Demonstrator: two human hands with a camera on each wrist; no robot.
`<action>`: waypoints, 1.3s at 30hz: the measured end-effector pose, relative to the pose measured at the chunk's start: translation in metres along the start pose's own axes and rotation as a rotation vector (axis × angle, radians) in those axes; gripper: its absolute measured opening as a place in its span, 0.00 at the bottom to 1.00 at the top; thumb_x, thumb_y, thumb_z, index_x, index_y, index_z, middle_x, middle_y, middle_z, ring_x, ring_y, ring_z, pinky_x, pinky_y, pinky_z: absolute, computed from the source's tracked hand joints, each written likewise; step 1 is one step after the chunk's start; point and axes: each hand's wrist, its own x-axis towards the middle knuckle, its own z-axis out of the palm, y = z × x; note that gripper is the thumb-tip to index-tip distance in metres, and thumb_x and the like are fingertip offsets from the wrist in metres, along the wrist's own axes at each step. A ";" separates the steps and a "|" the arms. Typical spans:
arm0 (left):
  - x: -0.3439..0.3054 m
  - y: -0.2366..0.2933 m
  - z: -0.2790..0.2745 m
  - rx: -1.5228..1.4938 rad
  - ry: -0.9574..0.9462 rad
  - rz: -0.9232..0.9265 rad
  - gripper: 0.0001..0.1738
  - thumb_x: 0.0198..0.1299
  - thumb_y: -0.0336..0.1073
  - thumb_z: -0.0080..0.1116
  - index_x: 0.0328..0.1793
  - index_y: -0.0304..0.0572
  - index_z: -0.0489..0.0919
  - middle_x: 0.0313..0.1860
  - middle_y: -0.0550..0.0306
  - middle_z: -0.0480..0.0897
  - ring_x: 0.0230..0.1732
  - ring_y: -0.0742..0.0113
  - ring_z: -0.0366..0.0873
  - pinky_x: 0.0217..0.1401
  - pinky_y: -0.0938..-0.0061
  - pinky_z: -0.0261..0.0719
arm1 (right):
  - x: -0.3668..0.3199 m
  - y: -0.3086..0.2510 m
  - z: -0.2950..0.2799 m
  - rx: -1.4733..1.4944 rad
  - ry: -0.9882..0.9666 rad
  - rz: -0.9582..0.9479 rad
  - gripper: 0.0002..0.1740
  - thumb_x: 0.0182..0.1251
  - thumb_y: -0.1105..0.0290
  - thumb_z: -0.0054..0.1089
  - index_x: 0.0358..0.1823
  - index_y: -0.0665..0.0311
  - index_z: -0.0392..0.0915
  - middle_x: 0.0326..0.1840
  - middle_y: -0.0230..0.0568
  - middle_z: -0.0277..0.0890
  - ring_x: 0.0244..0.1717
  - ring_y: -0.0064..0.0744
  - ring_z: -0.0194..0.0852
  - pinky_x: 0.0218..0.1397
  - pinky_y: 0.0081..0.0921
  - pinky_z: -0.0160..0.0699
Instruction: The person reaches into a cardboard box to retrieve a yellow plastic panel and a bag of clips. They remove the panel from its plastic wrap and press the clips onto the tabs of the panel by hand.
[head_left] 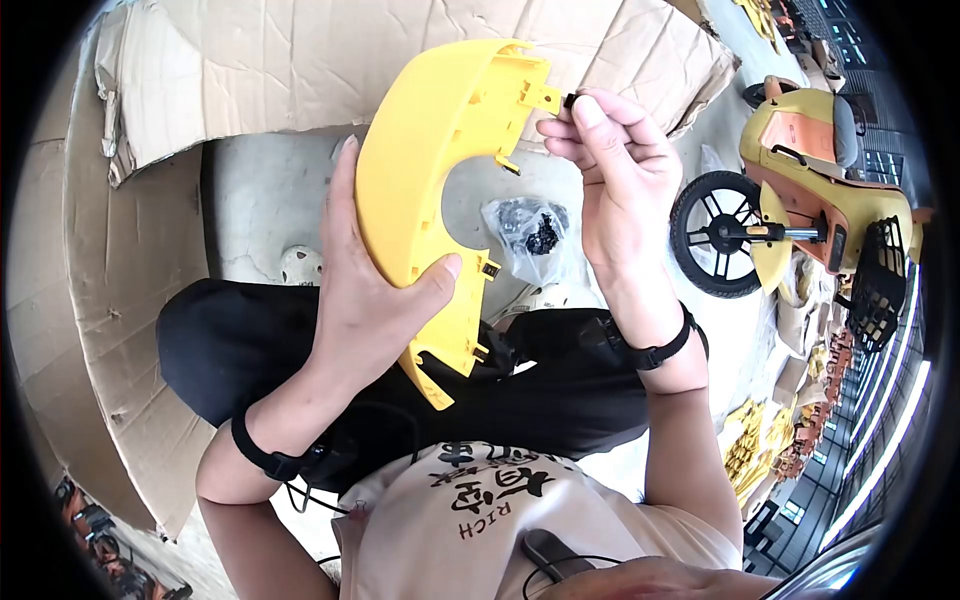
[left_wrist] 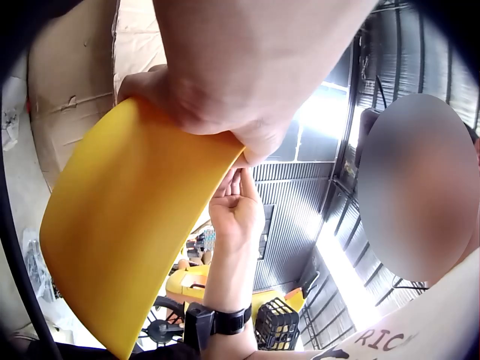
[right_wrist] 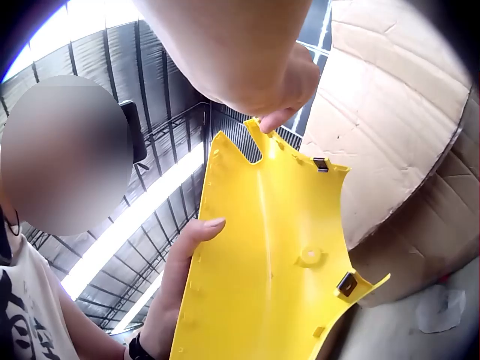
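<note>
My left hand (head_left: 375, 285) grips a curved yellow plastic panel (head_left: 405, 150), with the thumb over its inner edge and the fingers behind its outer face. The panel stands upright above my lap, and its smooth outer side fills much of the left wrist view. At its upper end, my right hand (head_left: 625, 165) pinches a small black clip (head_left: 571, 100) right at a yellow tab (head_left: 543, 97) with a hole. My fingers hide most of this clip. Other black clips (right_wrist: 346, 283) sit on tabs along the panel's edge.
A clear plastic bag (head_left: 530, 240) with black parts lies on the floor between the feet. Large cardboard (head_left: 250, 60) stands ahead and along the left side. At right is a yellow scooter (head_left: 820, 180) with a black basket (head_left: 880, 285); yellow parts (head_left: 750, 455) are piled beyond.
</note>
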 end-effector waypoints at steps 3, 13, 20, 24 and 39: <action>0.002 -0.003 0.000 0.062 0.003 0.014 0.57 0.52 0.28 0.65 0.81 0.34 0.38 0.70 0.42 0.59 0.68 0.59 0.66 0.69 0.65 0.69 | 0.001 0.002 0.000 0.024 -0.005 -0.006 0.11 0.67 0.76 0.64 0.47 0.76 0.80 0.39 0.48 0.85 0.39 0.32 0.87 0.46 0.22 0.85; -0.001 -0.002 0.005 0.373 0.064 0.050 0.58 0.47 0.28 0.63 0.81 0.35 0.38 0.60 0.41 0.63 0.62 0.48 0.66 0.65 0.58 0.69 | 0.000 0.019 0.002 -0.229 -0.004 -0.252 0.11 0.68 0.78 0.62 0.48 0.78 0.78 0.40 0.50 0.84 0.40 0.33 0.86 0.47 0.26 0.86; -0.002 0.000 0.012 0.396 0.066 0.073 0.57 0.46 0.26 0.61 0.80 0.35 0.39 0.60 0.39 0.62 0.63 0.47 0.64 0.66 0.57 0.67 | 0.003 0.026 0.005 -0.348 0.061 -0.318 0.10 0.68 0.79 0.62 0.47 0.77 0.80 0.38 0.50 0.85 0.39 0.33 0.87 0.46 0.25 0.86; -0.001 -0.001 0.009 0.442 0.065 0.046 0.55 0.45 0.21 0.54 0.81 0.38 0.39 0.70 0.45 0.60 0.69 0.58 0.65 0.68 0.66 0.70 | 0.010 0.024 0.003 -0.051 0.033 -0.075 0.09 0.67 0.80 0.63 0.46 0.78 0.80 0.38 0.48 0.85 0.39 0.31 0.87 0.46 0.23 0.86; 0.002 0.007 0.014 -0.279 -0.051 -0.187 0.51 0.49 0.21 0.54 0.80 0.39 0.43 0.64 0.54 0.66 0.62 0.70 0.69 0.62 0.75 0.72 | 0.016 0.038 -0.005 0.383 -0.191 0.008 0.12 0.73 0.69 0.59 0.52 0.66 0.81 0.60 0.41 0.77 0.52 0.27 0.79 0.58 0.27 0.77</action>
